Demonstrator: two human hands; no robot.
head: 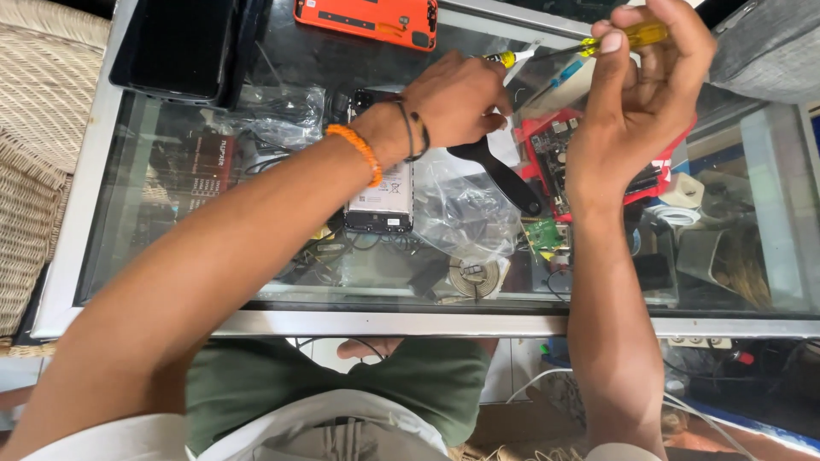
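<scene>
A glass table lies under both hands. An opened phone sits just below the left hand's curled fingers. The right hand, fingers pressed together, pinches a yellow-handled screwdriver; its shaft slants down toward the left fingertips.

A glass-topped display counter with a pale metal frame fills the scene, daylight reflecting off its surface. Beneath the glass lie coiled cables, small boxes and loose electronic parts. A woven wicker chair stands at the left edge, just beside the counter. Below the counter's front rail, a white cable trails across a cluttered floor.
</scene>
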